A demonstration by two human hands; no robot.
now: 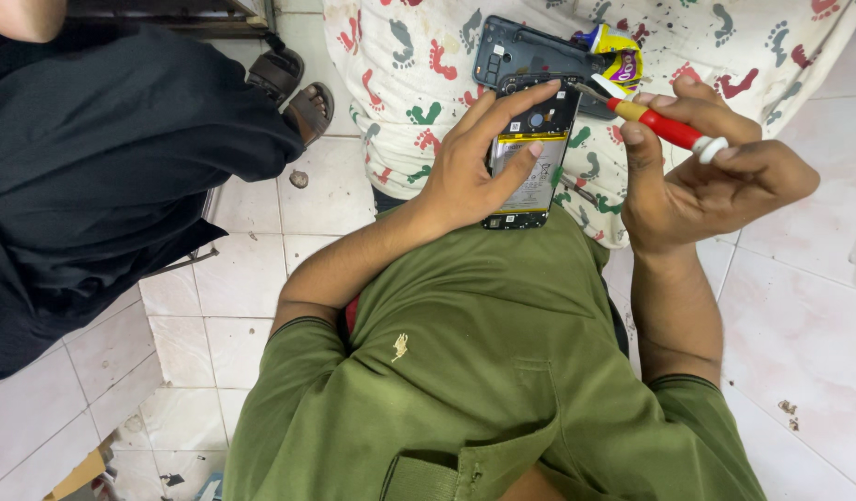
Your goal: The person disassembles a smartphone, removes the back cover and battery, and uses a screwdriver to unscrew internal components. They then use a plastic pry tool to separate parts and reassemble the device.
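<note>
Green shirt (474, 371) is filling the lower view, and beyond it a footprint-patterned cloth (400, 65) is lying on the lap. Left hand (474, 167) is closing around an opened smartphone (530, 153), gripping it. Right hand (715, 176) is clamping a red-handled screwdriver (664, 125), tip touching the phone's top; a detached back cover (521, 51) is lying just beyond

Left hand (474, 172) grips opened phone (530, 153), back off, battery exposed. Right hand (715, 176) holds red screwdriver (664, 125), tip at phone's 1 o'clock corner. Grey back cover (530, 51) lies at 12 o'clock on footprint-patterned cloth (409, 65).
</note>
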